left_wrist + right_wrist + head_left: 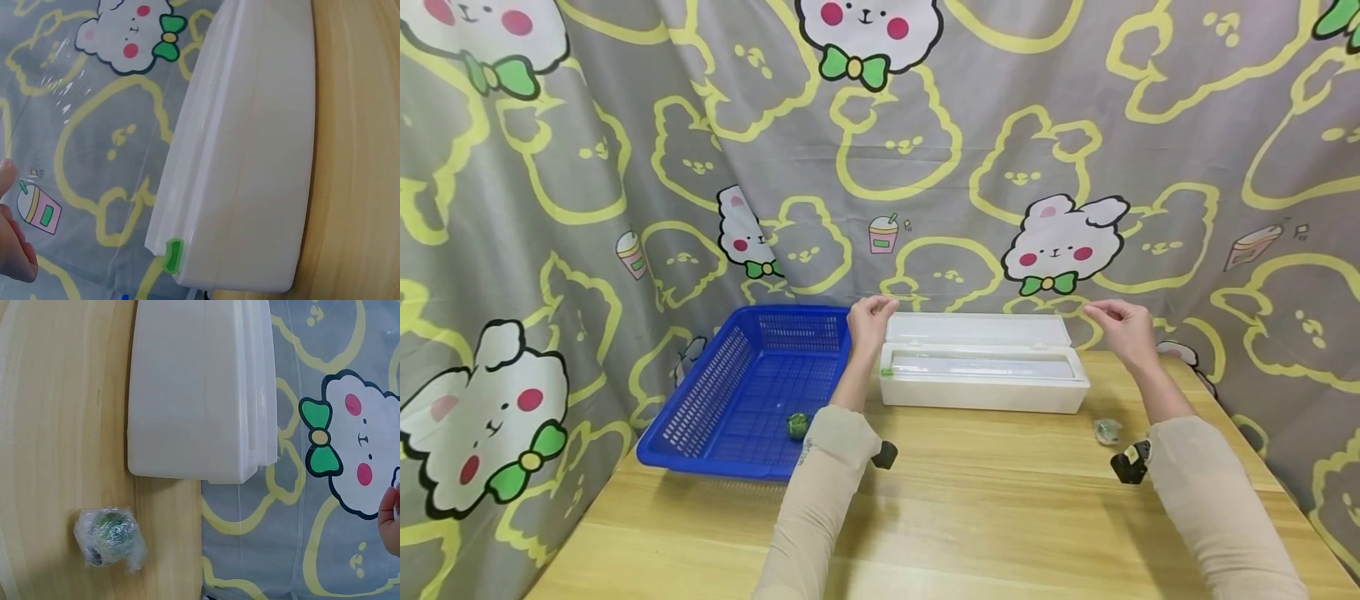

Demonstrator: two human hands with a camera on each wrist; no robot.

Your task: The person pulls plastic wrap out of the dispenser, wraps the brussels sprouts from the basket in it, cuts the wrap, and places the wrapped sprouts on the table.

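Above the left end of a white box [985,397], the left hand [868,327] has thumb and fingertips pinched together. The right hand [1127,332] pinches likewise, beyond the box's right end. Glints in the left wrist view show clear film [65,95] beside the left hand [15,240]; its edges are hard to see, and it appears stretched between both hands. The box's lid [977,328] stands raised, with a film roll [981,367] inside and a green slider [174,255] at its left end. At the edge of the right wrist view, the right hand [390,519] shows partly.
A blue basket [658,446] stands left of the box, with a round green item [797,426] in it. Right of the box, a film-wrapped green item [111,536] lies on the wooden table [985,508]. A patterned curtain [925,125] hangs behind.
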